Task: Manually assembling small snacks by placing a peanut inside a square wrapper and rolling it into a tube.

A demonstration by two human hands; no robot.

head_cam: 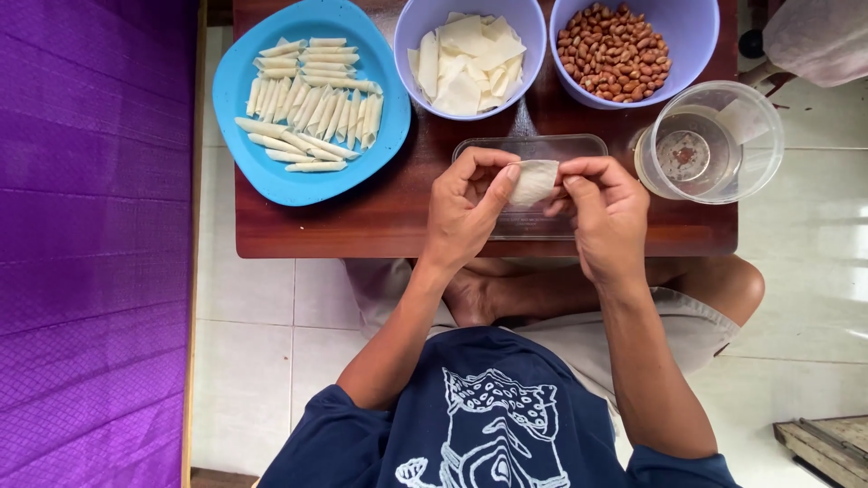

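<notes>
My left hand [466,212] and right hand [601,212] both have their fingers pinched on a small white wrapper [533,183], held just above a clear flat tray [533,149] on the brown desk [389,217]. Beside it stand a blue plate of rolled pieces [307,99], a bowl of wrappers [470,54] and a bowl of peanuts [615,51].

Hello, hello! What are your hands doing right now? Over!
Left hand and right hand both pinching one white wrapper. Held above clear tray. Nothing in the way.
</notes>
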